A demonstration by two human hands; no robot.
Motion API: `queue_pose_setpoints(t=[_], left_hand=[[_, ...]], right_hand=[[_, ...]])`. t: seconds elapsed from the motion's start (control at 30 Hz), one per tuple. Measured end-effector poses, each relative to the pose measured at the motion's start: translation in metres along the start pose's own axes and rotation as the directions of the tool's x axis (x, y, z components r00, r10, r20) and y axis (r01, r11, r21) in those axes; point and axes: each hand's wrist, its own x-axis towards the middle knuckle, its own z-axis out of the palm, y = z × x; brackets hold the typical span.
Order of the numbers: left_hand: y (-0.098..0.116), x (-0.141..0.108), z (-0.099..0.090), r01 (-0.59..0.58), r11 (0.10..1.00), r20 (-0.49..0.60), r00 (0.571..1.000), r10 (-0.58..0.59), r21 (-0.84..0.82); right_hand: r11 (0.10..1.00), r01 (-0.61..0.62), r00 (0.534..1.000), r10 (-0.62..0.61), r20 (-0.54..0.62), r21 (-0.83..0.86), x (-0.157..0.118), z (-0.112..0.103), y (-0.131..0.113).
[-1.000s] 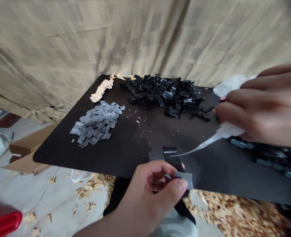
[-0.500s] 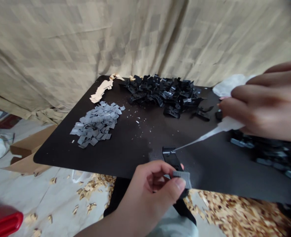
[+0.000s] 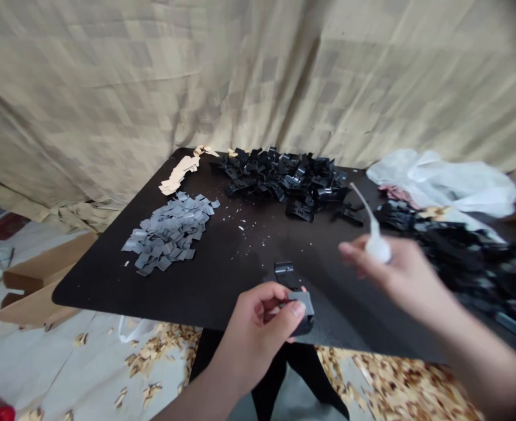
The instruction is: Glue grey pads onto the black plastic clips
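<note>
Left hand (image 3: 253, 333) pinches a grey square (image 3: 300, 303) between thumb and fingers, pressing it onto a black plastic clip (image 3: 284, 270) at the front edge of a dark tabletop (image 3: 100, 286). Right hand (image 3: 398, 275), raised above the table to the right, pinches a white squeeze bottle (image 3: 377, 248) with a thin nozzle. Farther back lie a heap of grey squares (image 3: 168, 234) and a heap of black clips (image 3: 279, 181).

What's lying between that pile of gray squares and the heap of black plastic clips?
In the head view, only tiny white specks lie scattered on the dark tabletop between the gray squares and the black plastic clips.
</note>
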Motion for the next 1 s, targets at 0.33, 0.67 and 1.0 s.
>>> queue_pose_setpoints(t=[0.33,0.67,1.0], left_hand=[[-0.003,0.01,-0.003,-0.163,0.987,0.063,0.985,0.162,0.007],[-0.006,0.023,-0.015,-0.215,0.963,-0.354,0.898,0.261,0.165],[-0.004,0.038,-0.016,-0.142,0.973,-0.241,0.953,0.185,0.184]], right_hand=[[0.608,-0.446,0.889,0.216,0.404,0.657,-0.057,0.089,0.024],[0.686,-0.386,0.922,0.284,0.262,0.616,-0.058,0.092,0.028],[0.852,-0.241,0.97,0.201,0.135,0.466,-0.067,0.091,0.019]])
